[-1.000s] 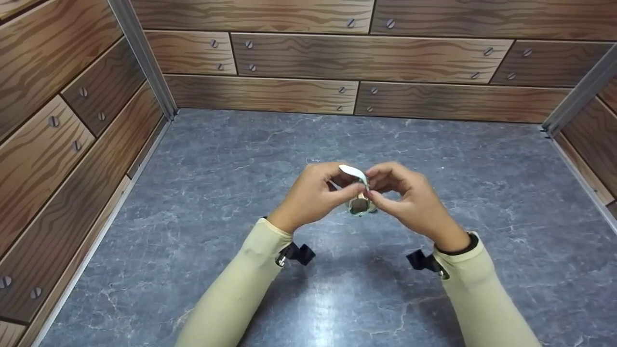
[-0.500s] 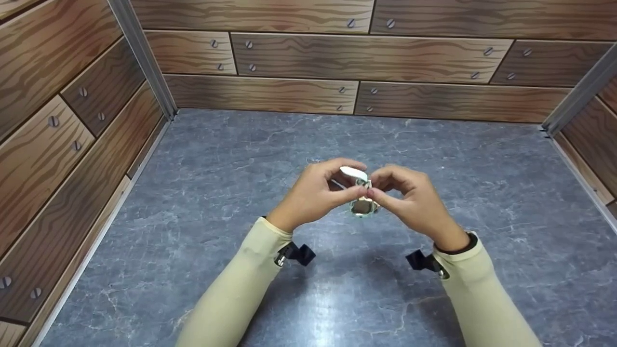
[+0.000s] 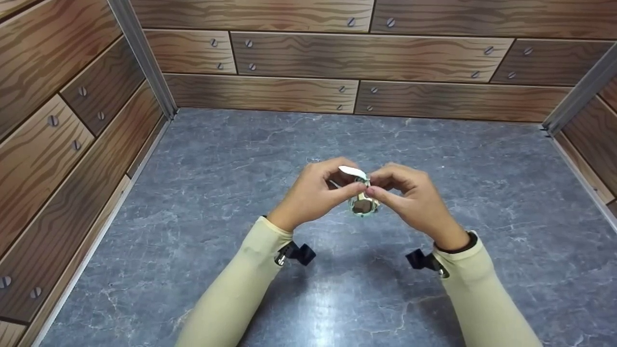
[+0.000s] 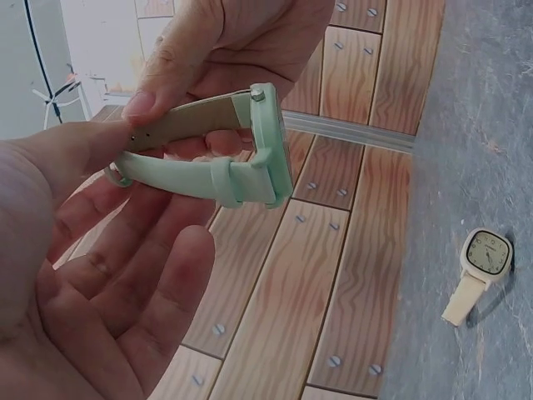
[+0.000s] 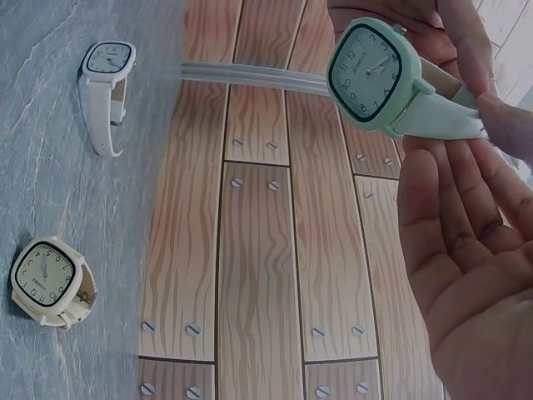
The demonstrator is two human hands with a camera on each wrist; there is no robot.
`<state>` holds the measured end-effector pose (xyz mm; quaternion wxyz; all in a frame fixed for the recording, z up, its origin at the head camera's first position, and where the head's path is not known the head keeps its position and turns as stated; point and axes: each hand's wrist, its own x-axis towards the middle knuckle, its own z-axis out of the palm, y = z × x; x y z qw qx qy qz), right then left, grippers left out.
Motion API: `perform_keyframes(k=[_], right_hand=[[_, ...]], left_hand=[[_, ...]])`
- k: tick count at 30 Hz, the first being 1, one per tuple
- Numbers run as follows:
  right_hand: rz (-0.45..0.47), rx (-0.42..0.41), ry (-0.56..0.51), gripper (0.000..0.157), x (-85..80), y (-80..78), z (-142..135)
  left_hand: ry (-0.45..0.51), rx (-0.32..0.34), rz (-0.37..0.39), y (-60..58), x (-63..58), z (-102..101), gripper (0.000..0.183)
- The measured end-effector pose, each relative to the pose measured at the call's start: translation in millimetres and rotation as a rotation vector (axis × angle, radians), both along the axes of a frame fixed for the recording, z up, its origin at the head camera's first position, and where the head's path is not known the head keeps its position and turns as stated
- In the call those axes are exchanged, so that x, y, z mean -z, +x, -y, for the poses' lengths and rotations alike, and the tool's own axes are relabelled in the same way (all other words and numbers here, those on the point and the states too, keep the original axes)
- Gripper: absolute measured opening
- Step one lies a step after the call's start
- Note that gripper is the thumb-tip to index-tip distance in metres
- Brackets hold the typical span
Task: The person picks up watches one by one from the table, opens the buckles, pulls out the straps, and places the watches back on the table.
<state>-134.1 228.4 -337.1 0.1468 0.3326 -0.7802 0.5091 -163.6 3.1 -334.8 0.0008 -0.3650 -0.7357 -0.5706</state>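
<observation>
A mint-green wristwatch hangs above the grey table, case down, between both hands. In the head view its pale strap tail sticks up between the hands. The left hand and right hand pinch the strap ends together, thumbs meeting near the buckle. The left wrist view shows the strap looped, with its brownish lining, a keeper and the case side. Facing the right wrist view is the square dial with numerals. Fingers partly hide the buckle.
On the marbled table lie a white wristwatch and a cream wristwatch, seen in the right wrist view. One pale wristwatch shows in the left wrist view. Wood-patterned walls enclose the back and sides.
The fingers have shifted slightly at the strap ends, and the strap tail has tipped a little. Both hands stay in nearly the same place, still pinching the wristwatch strap.
</observation>
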Motion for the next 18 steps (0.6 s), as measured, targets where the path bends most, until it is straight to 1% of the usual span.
perform_keyframes(k=[6,10,15,18], right_hand=[[0.012,-0.032,-0.017,0.019,0.7,-0.6,-0.1],[0.032,-0.031,-0.026,0.018,1.5,-1.2,-0.4],[0.064,-0.017,-0.021,0.022,2.3,-1.6,0.0],[0.039,-0.014,-0.01,0.021,2.3,-2.3,-0.1]], left_hand=[[0.068,-0.009,-0.024,-0.1,-0.4,1.1,0.013],[0.097,-0.027,-0.026,-0.6,-0.4,1.1,0.013],[0.077,-0.036,-0.048,-1.0,0.1,0.5,0.013],[0.067,-0.025,-0.059,-1.1,0.3,0.1,0.013]])
